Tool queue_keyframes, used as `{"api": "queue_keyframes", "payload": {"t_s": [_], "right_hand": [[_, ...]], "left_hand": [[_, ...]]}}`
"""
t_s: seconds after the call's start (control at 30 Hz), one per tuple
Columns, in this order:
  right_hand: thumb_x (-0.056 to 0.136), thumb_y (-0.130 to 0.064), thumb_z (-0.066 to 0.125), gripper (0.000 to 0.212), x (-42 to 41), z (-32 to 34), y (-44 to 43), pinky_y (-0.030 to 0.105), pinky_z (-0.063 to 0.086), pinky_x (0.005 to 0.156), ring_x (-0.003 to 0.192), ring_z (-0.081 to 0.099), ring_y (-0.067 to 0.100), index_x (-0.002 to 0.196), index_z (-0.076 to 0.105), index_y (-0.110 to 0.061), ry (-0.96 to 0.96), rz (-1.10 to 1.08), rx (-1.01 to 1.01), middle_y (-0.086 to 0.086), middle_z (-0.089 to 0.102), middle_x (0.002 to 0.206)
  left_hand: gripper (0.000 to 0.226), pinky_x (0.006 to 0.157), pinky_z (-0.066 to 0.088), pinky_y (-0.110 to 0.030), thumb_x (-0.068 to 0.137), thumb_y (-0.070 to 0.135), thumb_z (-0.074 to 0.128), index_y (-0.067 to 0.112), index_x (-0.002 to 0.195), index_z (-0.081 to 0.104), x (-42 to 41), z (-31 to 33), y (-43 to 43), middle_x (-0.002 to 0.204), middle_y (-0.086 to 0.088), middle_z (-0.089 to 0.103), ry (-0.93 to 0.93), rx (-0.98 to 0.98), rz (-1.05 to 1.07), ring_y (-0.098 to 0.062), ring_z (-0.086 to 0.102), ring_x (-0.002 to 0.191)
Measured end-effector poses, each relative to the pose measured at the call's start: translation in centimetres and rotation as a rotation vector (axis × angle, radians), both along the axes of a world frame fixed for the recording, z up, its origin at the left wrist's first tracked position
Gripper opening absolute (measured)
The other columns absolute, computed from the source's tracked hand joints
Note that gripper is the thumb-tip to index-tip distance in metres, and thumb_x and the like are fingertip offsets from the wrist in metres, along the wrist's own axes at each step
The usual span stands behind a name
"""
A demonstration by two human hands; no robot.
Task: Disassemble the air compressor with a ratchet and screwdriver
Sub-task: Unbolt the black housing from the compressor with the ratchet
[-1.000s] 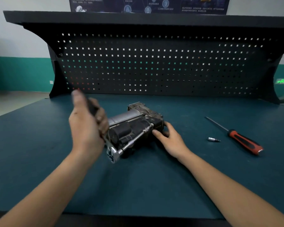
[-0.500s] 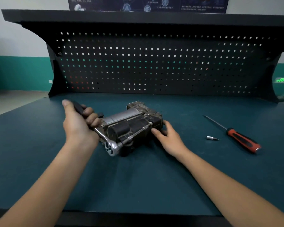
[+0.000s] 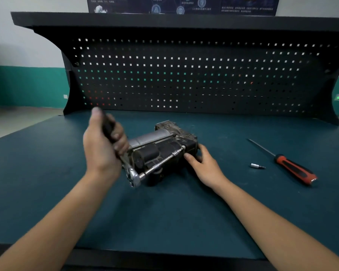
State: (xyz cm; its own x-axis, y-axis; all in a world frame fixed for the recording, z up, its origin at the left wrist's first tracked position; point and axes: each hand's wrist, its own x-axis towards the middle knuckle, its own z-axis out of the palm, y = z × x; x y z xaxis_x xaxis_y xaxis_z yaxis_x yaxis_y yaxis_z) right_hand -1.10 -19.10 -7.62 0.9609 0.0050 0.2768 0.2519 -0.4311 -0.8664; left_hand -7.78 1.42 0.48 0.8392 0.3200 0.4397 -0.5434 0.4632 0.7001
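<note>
A dark, grimy air compressor (image 3: 160,147) with a silver cylinder lies on the green bench. My left hand (image 3: 102,145) grips the black handle of a ratchet (image 3: 133,176), handle raised steeply. The ratchet's chrome head sits at the compressor's near end, and a long extension bar (image 3: 160,164) runs from it along the compressor's side to a socket near the far right corner. My right hand (image 3: 205,165) rests against the compressor's right end, fingers fairly straight. A red-and-black screwdriver (image 3: 294,169) lies to the right, untouched.
A small silver bit (image 3: 257,166) lies between my right hand and the screwdriver. A black pegboard back panel (image 3: 184,79) with a shelf on top closes the far side of the bench (image 3: 164,216). The bench's left edge drops to the floor.
My left hand swung the ratchet handle down toward the left half a second ago, then back up to steep now. The right hand stayed on the compressor.
</note>
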Motion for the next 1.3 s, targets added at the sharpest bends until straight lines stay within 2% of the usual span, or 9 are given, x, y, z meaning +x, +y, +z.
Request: {"api": "queue_keyframes", "payload": {"t_s": [0.13,0.3,0.53,0.63,0.73,0.83,1.07,1.17,1.3], "right_hand": [[0.090,-0.032,0.056,0.047,-0.1,0.0,0.1,0.017,0.034,0.086,0.118,0.051,0.015,0.133,0.041,-0.021,-0.017,-0.031,-0.006,-0.001,0.058,0.126],[0.090,-0.033,0.057,0.048,0.0,0.0,0.1,0.020,0.036,0.089,0.117,0.051,0.016,0.133,0.040,-0.021,-0.004,-0.029,-0.002,0.001,0.058,0.126],[0.090,-0.034,0.057,0.048,0.0,-0.1,0.1,0.019,0.034,0.087,0.117,0.051,0.014,0.134,0.040,-0.023,0.011,-0.030,0.007,0.000,0.058,0.125],[0.089,-0.034,0.057,0.048,0.0,-0.1,0.1,0.020,0.035,0.086,0.116,0.052,0.016,0.133,0.041,-0.023,0.007,-0.043,-0.007,0.001,0.059,0.124],[0.089,-0.036,0.057,0.049,0.1,-0.1,0.1,0.021,0.036,0.087,0.117,0.052,0.016,0.134,0.040,-0.023,0.012,-0.041,-0.008,0.001,0.059,0.124],[0.090,-0.036,0.056,0.049,0.1,-0.1,0.0,0.021,0.036,0.087,0.117,0.052,0.016,0.134,0.039,-0.024,0.017,-0.029,-0.013,0.000,0.058,0.124],[0.090,-0.036,0.056,0.050,-0.2,0.2,0.0,0.019,0.034,0.085,0.116,0.052,0.015,0.135,0.038,-0.024,0.014,-0.014,-0.014,0.001,0.058,0.125],[0.089,-0.036,0.057,0.051,-0.1,0.2,0.0,0.017,0.033,0.083,0.115,0.052,0.013,0.135,0.038,-0.024,0.027,-0.010,-0.013,0.001,0.057,0.125],[0.089,-0.038,0.057,0.051,-0.1,0.2,-0.1,0.016,0.032,0.081,0.103,0.048,0.005,0.134,0.038,-0.025,0.034,-0.007,-0.028,-0.001,0.057,0.123]], "left_hand": [[0.038,0.030,0.016,-0.012,0.097,0.022,0.029,0.020,0.060,0.021,2.8,-2.6,2.0,0.040,0.007,0.024,0.481,-0.540,-0.087,-0.004,0.021,0.025],[0.035,0.029,0.015,-0.015,0.096,0.028,0.034,0.019,0.062,0.028,2.7,-1.2,1.0,0.044,0.007,0.024,0.369,-0.384,0.012,-0.005,0.019,0.028],[0.004,0.049,0.032,-0.006,0.081,0.027,0.041,0.028,0.081,0.045,-3.4,-0.3,-2.8,0.065,0.007,0.048,-0.633,0.970,0.318,0.001,0.043,0.049],[0.020,0.051,0.032,-0.014,0.095,0.037,0.038,0.020,0.084,0.038,-4.1,-2.1,-2.8,0.065,0.002,0.048,-1.097,1.554,0.239,-0.010,0.042,0.059],[0.032,0.046,0.031,-0.024,0.099,0.040,0.024,0.014,0.089,0.040,-3.8,-3.2,-2.7,0.061,0.000,0.052,-1.299,1.731,0.154,-0.014,0.042,0.053],[0.015,0.049,0.032,-0.013,0.096,0.029,0.041,0.019,0.085,0.042,-3.0,-3.2,-2.0,0.071,0.004,0.048,-1.120,1.392,0.115,-0.008,0.041,0.055],[0.039,0.029,0.016,-0.012,0.100,0.036,0.032,0.021,0.064,0.028,3.3,-0.4,2.2,0.035,0.009,0.023,0.360,-0.285,-0.012,-0.004,0.019,0.027],[0.040,0.027,0.020,-0.014,0.100,0.030,0.029,0.021,0.062,0.019,4.8,-2.3,3.1,0.031,0.007,0.022,0.551,-0.493,-0.095,-0.005,0.020,0.023],[0.037,0.029,0.015,-0.013,0.098,0.032,0.036,0.020,0.063,0.028,3.5,-0.4,1.2,0.035,0.009,0.022,0.345,-0.370,-0.015,-0.004,0.018,0.027]]}}
